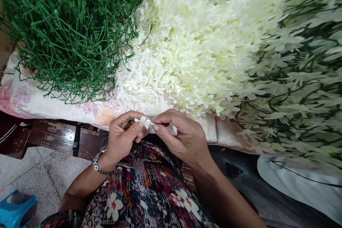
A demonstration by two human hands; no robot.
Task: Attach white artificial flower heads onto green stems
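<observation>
Near my lap, at the table's front edge, my left hand (124, 133) pinches a small artificial white flower (144, 122) on a green stem (130, 119). My right hand (184, 135) meets it from the other side, with thumb and forefinger closed on the fine white stamen at the flower's tip. Beyond both hands lies a pile of thin white stamens (139, 78). Loose cream-white petal blossoms (203, 50) are heaped behind and to the right of it. On the left stands a big mound of green plastic stems (72, 32).
A floral cloth (61, 94) covers the table. White flowers on green stems (294, 89) are piled at the right. A brown wooden bench (58, 136) with a black strap is below the left edge, and a blue plastic object (17, 208) rests on the tiled floor.
</observation>
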